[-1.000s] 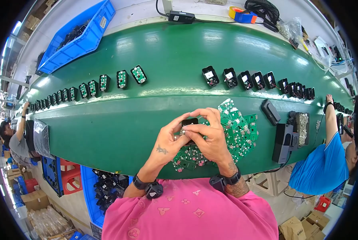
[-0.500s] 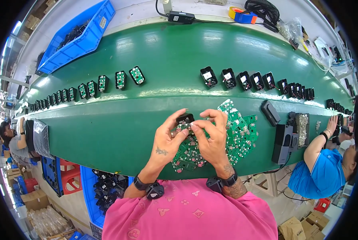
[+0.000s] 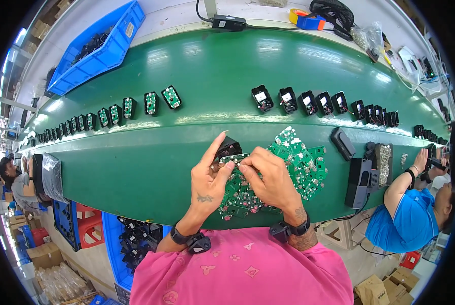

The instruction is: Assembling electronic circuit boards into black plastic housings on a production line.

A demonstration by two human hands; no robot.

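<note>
A small black plastic case (image 3: 229, 146) is held in my left hand (image 3: 207, 180), its index finger stretched up along the side. A green circuit board (image 3: 230, 158) sits at the near end of that case, tilted, under my left thumb. My right hand (image 3: 272, 178) is closed, thumb and index fingertips pinched at the board's right part; any small piece between them is hidden. Beneath and beside both hands lies a loose pile of green circuit boards (image 3: 303, 168) on the green table (image 3: 120, 168).
Black cases with boards (image 3: 151, 103) line up at the left, open black cases (image 3: 262, 98) at the right. A blue bin (image 3: 98, 48) stands far left. A grey-black device (image 3: 359, 180) and metal parts tray (image 3: 384, 165) are right, near a person in blue (image 3: 408, 218).
The black case has shifted slightly left and tilted, showing more of its side. My left index finger points higher, and my right fingers have curled in closer to the board.
</note>
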